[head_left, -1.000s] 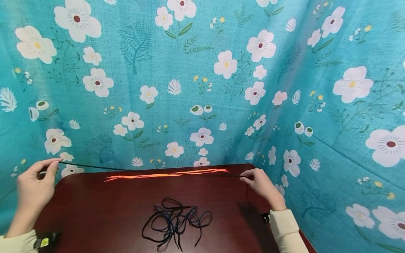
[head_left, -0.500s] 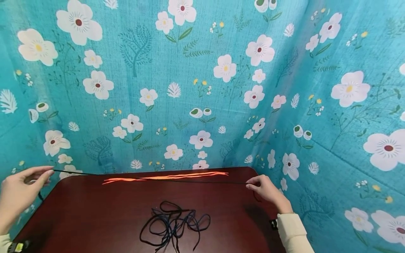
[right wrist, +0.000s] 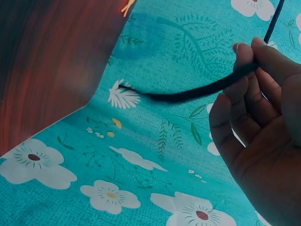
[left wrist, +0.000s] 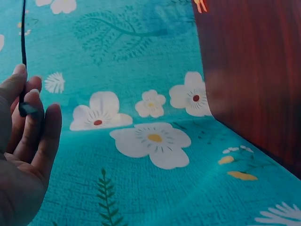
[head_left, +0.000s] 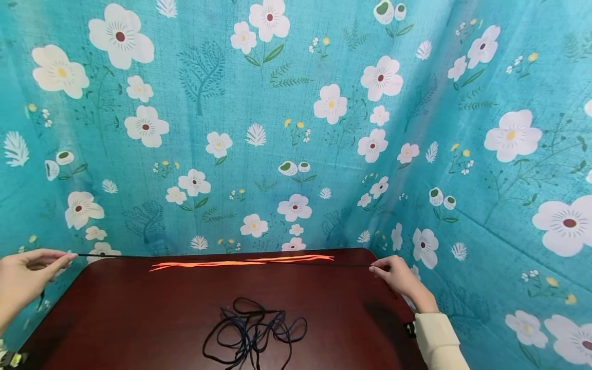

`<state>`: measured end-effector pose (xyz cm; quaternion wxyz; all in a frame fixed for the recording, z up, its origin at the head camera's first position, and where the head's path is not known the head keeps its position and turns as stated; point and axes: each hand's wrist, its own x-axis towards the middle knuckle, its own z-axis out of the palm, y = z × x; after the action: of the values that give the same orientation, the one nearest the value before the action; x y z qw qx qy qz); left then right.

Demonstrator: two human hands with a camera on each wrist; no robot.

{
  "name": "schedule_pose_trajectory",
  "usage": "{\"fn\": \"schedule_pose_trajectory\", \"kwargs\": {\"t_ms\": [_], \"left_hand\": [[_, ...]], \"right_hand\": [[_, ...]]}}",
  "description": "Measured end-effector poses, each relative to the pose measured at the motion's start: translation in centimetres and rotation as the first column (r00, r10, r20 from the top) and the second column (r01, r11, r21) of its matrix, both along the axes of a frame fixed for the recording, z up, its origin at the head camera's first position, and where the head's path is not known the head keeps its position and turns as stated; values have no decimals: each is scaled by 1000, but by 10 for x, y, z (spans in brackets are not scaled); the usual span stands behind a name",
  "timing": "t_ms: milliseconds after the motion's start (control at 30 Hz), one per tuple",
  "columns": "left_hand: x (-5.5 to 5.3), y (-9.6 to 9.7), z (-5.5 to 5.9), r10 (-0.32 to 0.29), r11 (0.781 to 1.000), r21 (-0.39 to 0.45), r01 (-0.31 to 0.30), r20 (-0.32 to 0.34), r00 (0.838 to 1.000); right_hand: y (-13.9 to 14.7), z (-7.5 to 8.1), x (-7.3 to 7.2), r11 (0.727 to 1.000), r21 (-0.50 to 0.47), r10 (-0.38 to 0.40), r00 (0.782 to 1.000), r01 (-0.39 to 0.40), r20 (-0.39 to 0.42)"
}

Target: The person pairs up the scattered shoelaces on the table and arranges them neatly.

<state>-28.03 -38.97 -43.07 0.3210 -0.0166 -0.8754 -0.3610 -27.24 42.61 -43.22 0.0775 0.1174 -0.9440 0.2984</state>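
L + R hand (head_left: 25, 272) (head_left: 398, 275) each pinching thin black cord (head_left: 222, 261), taut over glossy wood table (head_left: 139, 313).

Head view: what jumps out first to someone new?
The teal floral cloth fills the backdrop, hanging behind and beside a dark red-brown table. A black lace is stretched taut over the table's far edge, pinched at each end by the left hand and right hand. Bright orange laces lie along that far edge, and a tangle of dark laces sits near the table's front.
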Motion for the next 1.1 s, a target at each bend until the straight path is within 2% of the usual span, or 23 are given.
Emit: {"fn": "schedule_pose_trajectory", "kwargs": {"t_ms": [267,433,667,767,933,1100], "left_hand": [[1,-6,-6,-28,986,-163,39,70,997],[0,-6,-8,-21,991,-127,29,60,998],[-1,-7,-6,43,997,-61,-41,45,998],[-1,-9,-7,66,995,-73,-61,59,996],[-3,-12,-9,46,993,-116,-36,86,995],[-1,-11,-11,63,980,-194,-52,48,997]], "right_hand": [[7,-2,-1,999,48,26,999,-24,-41],[14,-2,-5,999,39,-24,997,27,-73],[26,0,-7,987,46,-152,983,157,-102],[29,1,-9,983,52,-168,980,174,-110],[33,-1,-14,985,74,-149,983,158,-109],[35,-7,-16,988,79,-127,986,136,-104]]}}
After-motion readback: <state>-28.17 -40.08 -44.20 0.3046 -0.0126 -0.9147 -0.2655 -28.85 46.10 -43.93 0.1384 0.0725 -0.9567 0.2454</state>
